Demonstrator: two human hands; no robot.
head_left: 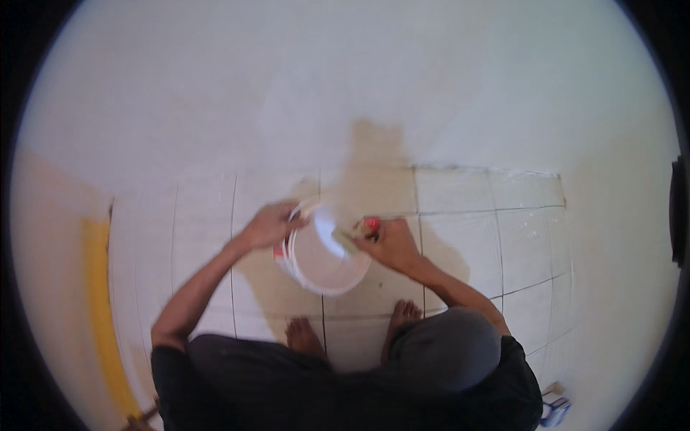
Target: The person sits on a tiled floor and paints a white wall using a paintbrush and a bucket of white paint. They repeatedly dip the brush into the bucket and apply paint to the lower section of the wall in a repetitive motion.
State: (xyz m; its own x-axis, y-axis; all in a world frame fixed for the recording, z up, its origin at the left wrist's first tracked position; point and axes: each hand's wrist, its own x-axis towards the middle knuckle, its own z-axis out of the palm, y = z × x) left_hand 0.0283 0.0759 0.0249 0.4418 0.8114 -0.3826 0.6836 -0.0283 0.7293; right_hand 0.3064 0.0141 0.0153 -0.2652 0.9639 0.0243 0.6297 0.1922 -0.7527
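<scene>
In front of my feet is a white bucket point(329, 267) with some red on its outer left side. A pale liquid or bottom shows inside it, with a bright patch of light. My left hand point(275, 225) grips the bucket's rim on the left, fingers bent over the edge. Over the right side of the opening, my right hand point(388, 243) closes round what looks like a paintbrush point(345, 240), pale at its lower end, with a red part by the fingers. Motion blurs it, so its exact shape is unclear.
Light square tiles point(460, 244) cover the floor, with white specks at the right. A pale wall point(287, 93) rises ahead. A yellow strip point(104, 302) runs along the left side. A blue and white box or packet point(555, 408) lies at the lower right.
</scene>
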